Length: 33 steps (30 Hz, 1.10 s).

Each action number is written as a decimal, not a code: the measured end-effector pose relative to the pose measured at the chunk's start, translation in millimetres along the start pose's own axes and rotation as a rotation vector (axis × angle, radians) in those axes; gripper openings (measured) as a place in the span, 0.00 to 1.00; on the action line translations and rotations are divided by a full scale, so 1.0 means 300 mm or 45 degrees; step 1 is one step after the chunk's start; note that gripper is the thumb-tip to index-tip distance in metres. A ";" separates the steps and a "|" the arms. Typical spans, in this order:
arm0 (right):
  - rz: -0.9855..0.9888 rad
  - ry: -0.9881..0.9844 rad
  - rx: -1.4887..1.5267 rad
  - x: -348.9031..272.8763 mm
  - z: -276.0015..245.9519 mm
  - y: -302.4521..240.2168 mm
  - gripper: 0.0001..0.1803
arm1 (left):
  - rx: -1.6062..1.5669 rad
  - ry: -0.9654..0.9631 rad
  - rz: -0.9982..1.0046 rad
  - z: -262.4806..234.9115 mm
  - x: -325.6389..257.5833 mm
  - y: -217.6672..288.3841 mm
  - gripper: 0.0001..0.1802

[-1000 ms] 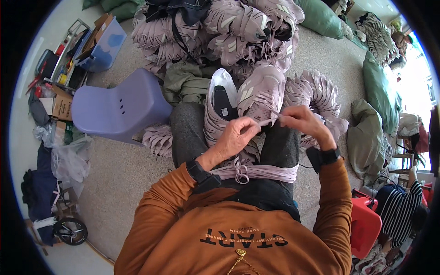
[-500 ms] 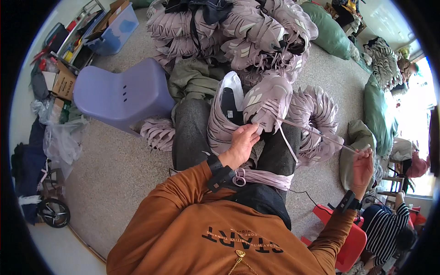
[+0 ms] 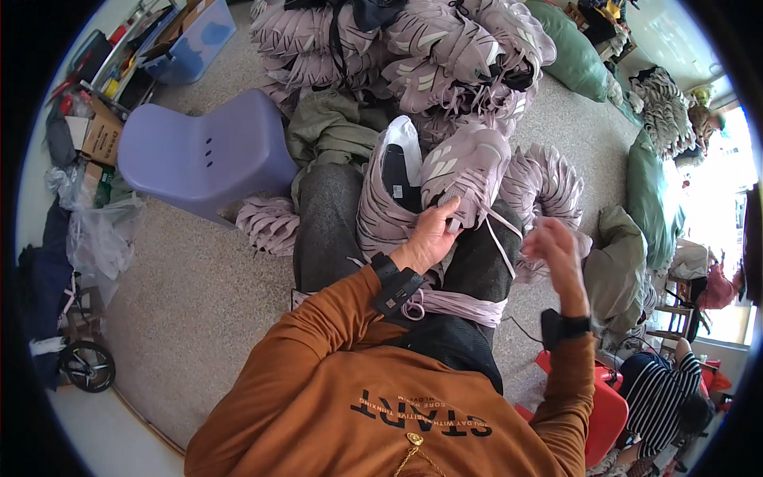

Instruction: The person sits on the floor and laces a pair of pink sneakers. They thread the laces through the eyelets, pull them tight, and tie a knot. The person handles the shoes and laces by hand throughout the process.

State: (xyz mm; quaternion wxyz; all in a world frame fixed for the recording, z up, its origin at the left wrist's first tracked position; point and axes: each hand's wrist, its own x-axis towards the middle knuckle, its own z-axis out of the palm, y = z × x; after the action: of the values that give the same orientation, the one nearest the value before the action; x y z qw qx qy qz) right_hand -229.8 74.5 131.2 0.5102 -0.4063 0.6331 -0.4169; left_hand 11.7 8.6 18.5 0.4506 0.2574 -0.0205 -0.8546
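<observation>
A light mauve sneaker [image 3: 469, 163] rests over my right knee. My left hand [image 3: 431, 234] grips it at the collar and tongue, thumb on top. From its eyelets a pale shoelace [image 3: 502, 238] hangs loose over my right thigh. My right hand [image 3: 552, 248] is raised just right of the lace, its fingers smeared by motion; whether it holds a lace end is not visible. Beside the sneaker, a nested row of mauve uppers [image 3: 377, 211] lies along my left thigh, the top one open with white lining. A bundle of pink laces [image 3: 461, 306] lies across my lap.
Ahead is a big heap of mauve sneakers [image 3: 445, 48]; a curved row of them [image 3: 548, 187] lies right of my knee. A purple stool [image 3: 211, 151] stands left, a red chair [image 3: 606, 413] at lower right. Green sacks [image 3: 656, 199] lie right, near a person in stripes [image 3: 660, 397].
My right hand has come in from the far right toward the sneaker, and the lace that was drawn taut now hangs slack. My left hand keeps its grip on the sneaker.
</observation>
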 end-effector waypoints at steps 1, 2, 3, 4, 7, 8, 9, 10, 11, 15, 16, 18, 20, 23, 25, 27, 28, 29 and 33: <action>-0.010 -0.066 0.038 0.021 0.072 -0.005 0.12 | 0.001 0.000 -0.022 0.011 -0.005 0.001 0.15; -0.020 -0.133 0.080 0.045 0.129 0.003 0.10 | 0.005 0.001 -0.045 0.016 -0.009 0.002 0.15; -0.035 -0.135 0.026 0.070 0.173 0.007 0.10 | 0.007 0.003 -0.069 0.018 -0.010 0.002 0.15; -0.053 -0.149 -0.025 0.101 0.217 0.013 0.09 | 0.022 0.009 -0.053 0.010 -0.011 0.003 0.14; -0.111 -0.085 -0.177 0.164 0.290 0.050 0.09 | 0.053 0.004 -0.034 -0.004 -0.005 0.000 0.14; -0.129 -0.045 -0.228 0.176 0.301 0.066 0.09 | 0.051 -0.008 -0.042 -0.008 -0.004 0.001 0.14; -0.176 -0.010 -0.243 0.183 0.308 0.081 0.10 | 0.050 -0.020 -0.050 -0.012 -0.003 0.002 0.14; -0.224 0.024 -0.257 0.190 0.314 0.095 0.10 | 0.051 -0.029 -0.054 -0.008 -0.008 0.005 0.14; -0.271 0.059 -0.272 0.194 0.314 0.107 0.11 | 0.053 -0.038 -0.057 -0.005 -0.014 0.007 0.14; -0.314 0.063 -0.364 0.192 0.306 0.118 0.12 | 0.030 -0.047 -0.081 -0.009 -0.018 0.013 0.14; -0.315 0.078 -0.403 0.184 0.307 0.107 0.12 | 0.012 -0.050 -0.092 -0.008 -0.018 0.014 0.14; -0.323 0.099 -0.459 0.181 0.302 0.106 0.11 | -0.023 -0.055 -0.113 -0.007 -0.017 0.014 0.15; -0.344 0.108 -0.487 0.186 0.302 0.109 0.11 | -0.028 -0.070 -0.119 -0.020 -0.009 0.013 0.15; -0.337 0.171 -0.513 0.175 0.318 0.097 0.10 | -0.027 -0.070 -0.128 -0.020 -0.009 0.016 0.15; -0.441 0.236 -0.617 0.163 0.332 0.086 0.09 | -0.023 -0.064 -0.131 -0.015 -0.013 0.019 0.15; -0.539 0.279 -0.686 0.160 0.339 0.089 0.08 | -0.017 -0.057 -0.130 -0.013 -0.015 0.020 0.15; -0.583 0.293 -0.704 0.161 0.342 0.095 0.07 | -0.008 -0.057 -0.131 -0.012 -0.016 0.019 0.16; -0.628 0.307 -0.722 0.161 0.342 0.098 0.06 | 0.001 -0.057 -0.133 -0.011 -0.017 0.018 0.16; -0.629 0.246 -0.680 0.162 0.351 0.084 0.05 | 0.037 -0.081 -0.106 -0.027 -0.011 0.016 0.16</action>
State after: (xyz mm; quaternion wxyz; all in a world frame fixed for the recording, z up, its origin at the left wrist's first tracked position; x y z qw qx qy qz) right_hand -135.5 25.2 78.5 0.2080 -0.6243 0.6477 -0.3840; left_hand 20.6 10.0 14.3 0.4099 0.2373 -0.0365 -0.8800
